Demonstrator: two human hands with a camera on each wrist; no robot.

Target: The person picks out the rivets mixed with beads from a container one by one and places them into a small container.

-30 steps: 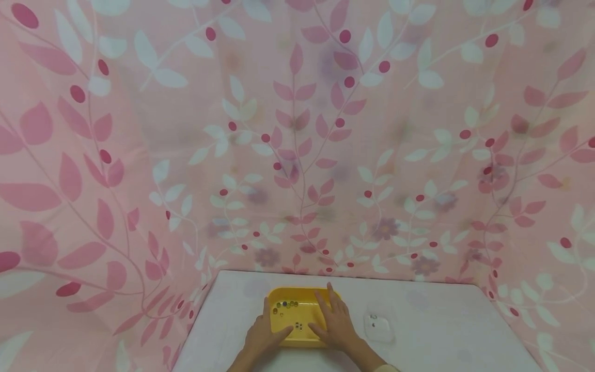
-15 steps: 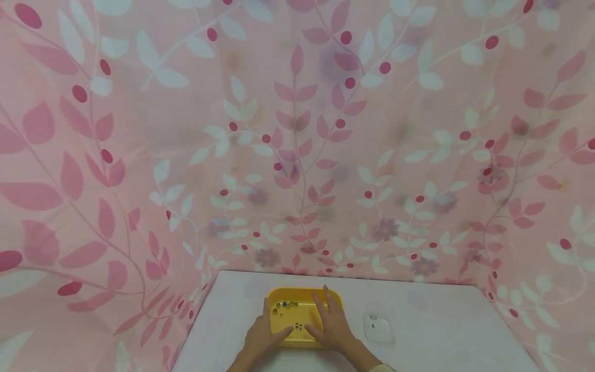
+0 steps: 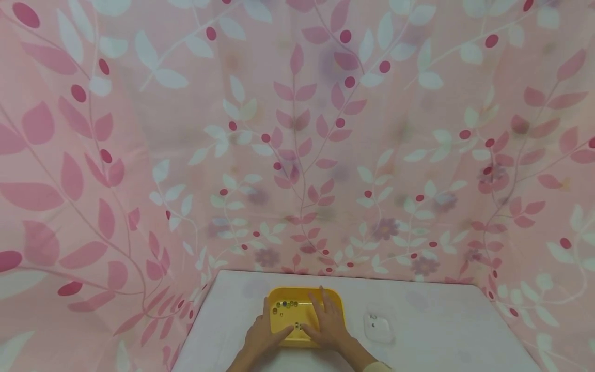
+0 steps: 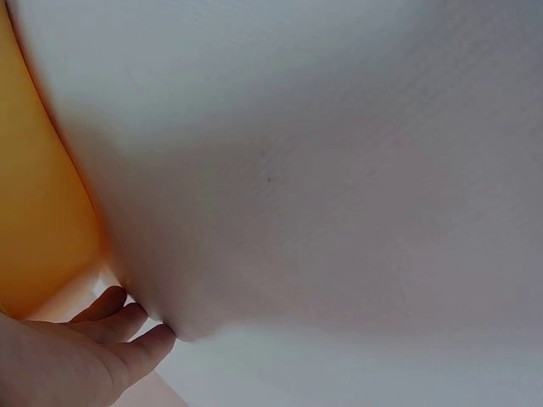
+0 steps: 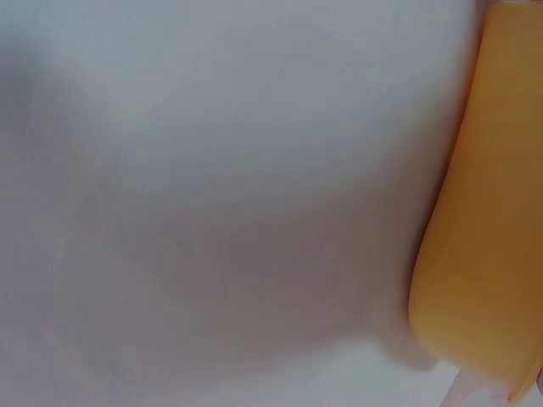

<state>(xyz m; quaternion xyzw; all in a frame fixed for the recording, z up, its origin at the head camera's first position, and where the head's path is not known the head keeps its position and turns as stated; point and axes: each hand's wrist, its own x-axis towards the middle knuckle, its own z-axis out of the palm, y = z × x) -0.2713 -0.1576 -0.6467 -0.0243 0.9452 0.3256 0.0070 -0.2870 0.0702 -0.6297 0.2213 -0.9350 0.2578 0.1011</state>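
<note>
Left hand and right hand were both unclenched, their fingers extended, at a yellow tray that stood on the table near the far edge, left of the middle. At the tray's left side, the left hand had its fingers along the outside of the wall and its thumb reaching over the near left corner; the left wrist view showed fingertips low beside the outer wall. Over the tray's right half, the right hand spread its fingers towards the far edge and pointed its thumb left. Between the two thumb tips, close to the tray's near edge, lay a few tiny bits, too small to make out. Round beads, amber, greenish and one blue, lay in the tray's far left corner. Well apart, to the right, a clear box sat on the table. Pink leafy cloth hung beyond the table's far edge.
</note>
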